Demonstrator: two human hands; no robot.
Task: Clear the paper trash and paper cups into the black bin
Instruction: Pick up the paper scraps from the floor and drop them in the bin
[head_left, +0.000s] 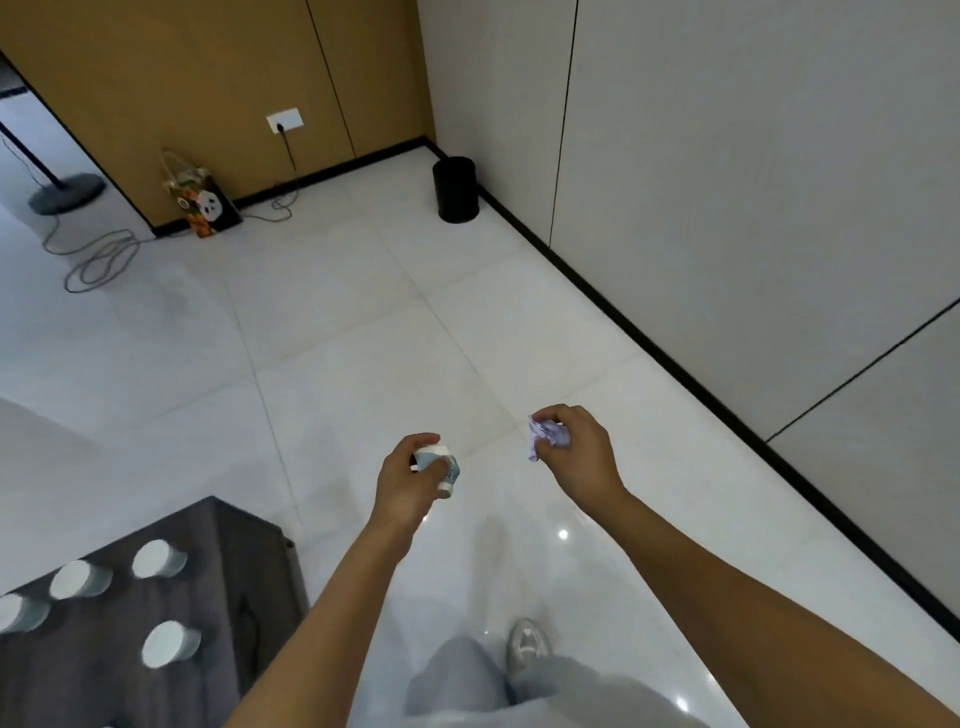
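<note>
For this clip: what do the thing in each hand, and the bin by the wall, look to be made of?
The cup gripped by the left hand looks like thin printed paper, matte, with a white rim. The wad held by the right hand is crumpled white paper, creased all over. The black bin has a smooth, faintly glossy wall; plastic or painted metal, cannot tell which.

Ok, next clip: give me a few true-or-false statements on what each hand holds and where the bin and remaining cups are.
1. The left hand grips a paper cup. True.
2. The right hand is empty. False: it holds crumpled paper.
3. The black bin stands in the far corner by the wall. True.
4. The bin lies tipped over. False: it stands upright.
5. No cups remain on the dark table. False: four cups stand there.
</note>
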